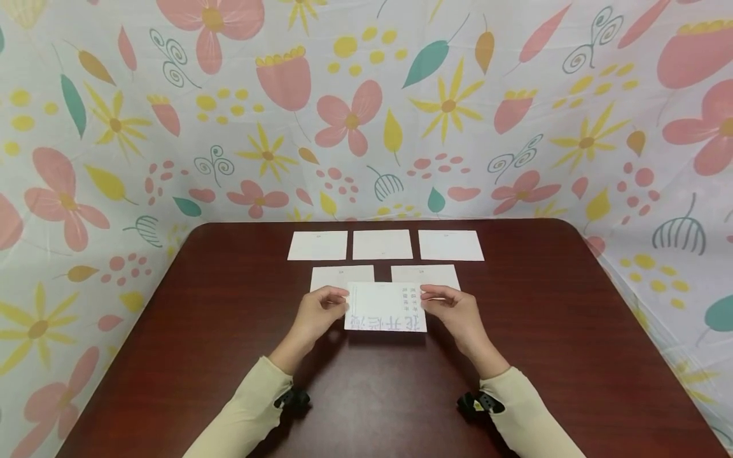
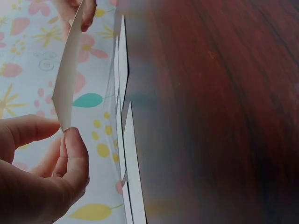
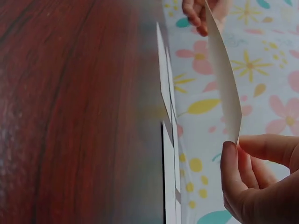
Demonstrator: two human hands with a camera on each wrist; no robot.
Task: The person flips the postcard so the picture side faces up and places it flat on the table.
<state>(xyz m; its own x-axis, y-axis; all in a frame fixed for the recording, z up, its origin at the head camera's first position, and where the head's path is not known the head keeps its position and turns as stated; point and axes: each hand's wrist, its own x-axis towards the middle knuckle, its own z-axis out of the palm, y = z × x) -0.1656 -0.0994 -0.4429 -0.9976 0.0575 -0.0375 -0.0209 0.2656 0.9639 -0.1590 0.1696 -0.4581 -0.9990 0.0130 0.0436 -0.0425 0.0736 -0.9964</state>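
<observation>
A white card (image 1: 380,305) with printed characters along its near edge and right side is held up over the table, its print upside down in the head view. My left hand (image 1: 316,316) pinches its left edge between thumb and fingers. At the opposite edge my right hand (image 1: 456,316) pinches it the same way. Both wrist views show the card (image 2: 67,79) edge-on, raised off the tabletop. Just behind it lie two white cards, a left one (image 1: 342,275) and a right one (image 1: 425,274), each partly hidden by the held card or the hands.
Farther back, a row of three white cards lies flat: left (image 1: 317,245), middle (image 1: 382,245) and right (image 1: 451,245). The dark reddish-brown table (image 1: 189,343) has rounded far corners. A flower-patterned cloth (image 1: 355,172) hangs behind and beside it.
</observation>
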